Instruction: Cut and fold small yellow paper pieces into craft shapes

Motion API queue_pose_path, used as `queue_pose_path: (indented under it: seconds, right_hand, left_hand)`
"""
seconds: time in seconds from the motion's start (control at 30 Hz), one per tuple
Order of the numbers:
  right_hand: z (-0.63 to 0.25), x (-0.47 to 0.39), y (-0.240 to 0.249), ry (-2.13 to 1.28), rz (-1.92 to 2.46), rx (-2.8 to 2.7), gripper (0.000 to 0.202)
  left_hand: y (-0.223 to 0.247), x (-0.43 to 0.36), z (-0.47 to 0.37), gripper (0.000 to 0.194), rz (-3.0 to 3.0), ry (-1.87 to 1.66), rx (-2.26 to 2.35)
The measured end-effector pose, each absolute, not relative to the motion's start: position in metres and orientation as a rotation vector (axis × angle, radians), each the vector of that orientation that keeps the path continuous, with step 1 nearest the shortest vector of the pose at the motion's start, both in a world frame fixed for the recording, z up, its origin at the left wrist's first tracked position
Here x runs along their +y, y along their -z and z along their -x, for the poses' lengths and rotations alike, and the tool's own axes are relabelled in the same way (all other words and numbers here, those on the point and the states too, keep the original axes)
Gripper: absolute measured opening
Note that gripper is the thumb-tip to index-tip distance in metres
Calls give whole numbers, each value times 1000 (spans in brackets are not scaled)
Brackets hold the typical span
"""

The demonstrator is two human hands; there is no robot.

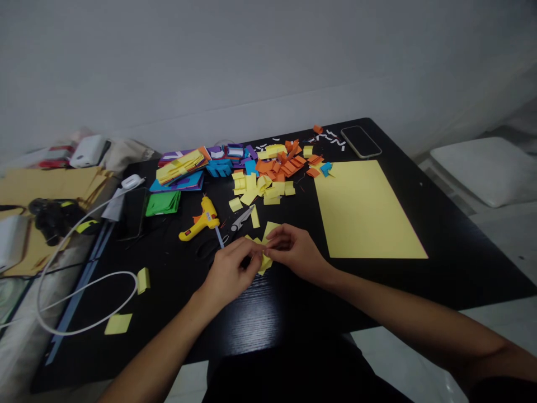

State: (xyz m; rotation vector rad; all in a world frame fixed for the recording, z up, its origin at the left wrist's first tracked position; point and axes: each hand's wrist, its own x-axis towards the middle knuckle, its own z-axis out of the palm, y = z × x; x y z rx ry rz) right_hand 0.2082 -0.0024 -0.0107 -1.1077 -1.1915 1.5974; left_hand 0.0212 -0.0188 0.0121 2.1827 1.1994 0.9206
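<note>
Both hands meet at the middle of the black table. My left hand point(235, 267) and my right hand point(296, 252) pinch a small yellow paper piece point(265, 262) between their fingertips. More yellow paper point(271, 228) lies right behind the fingers. Beyond the left hand are scissors point(242, 219), their handles partly hidden, and a yellow glue gun point(203, 220) with a glue stick in its back. A narrow yellow strip point(255, 216) lies beside the scissors. Farther back sit folded yellow pieces point(262, 187) and orange pieces point(289, 162).
A large yellow sheet point(369, 210) lies at the right, with a phone point(361, 141) behind it. Green paper point(163, 202) and stacked coloured paper point(182, 168) are at the back left. A white cable point(88, 330) loops over the left side of the table point(176, 302).
</note>
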Motion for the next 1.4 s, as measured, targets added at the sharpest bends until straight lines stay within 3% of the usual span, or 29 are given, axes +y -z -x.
queue_pose_path:
  seconds: [0.87,1.4]
  right_hand:
    - [-204,-4,13,-1521,1111,-1265,19]
    - [-204,-7,22,-1455,1131,-1429,14]
  left_hand:
    - [-5,-21,-24,2,-1990,-903,1363]
    - [-5,-23,-23,7,-2136,-830,1344]
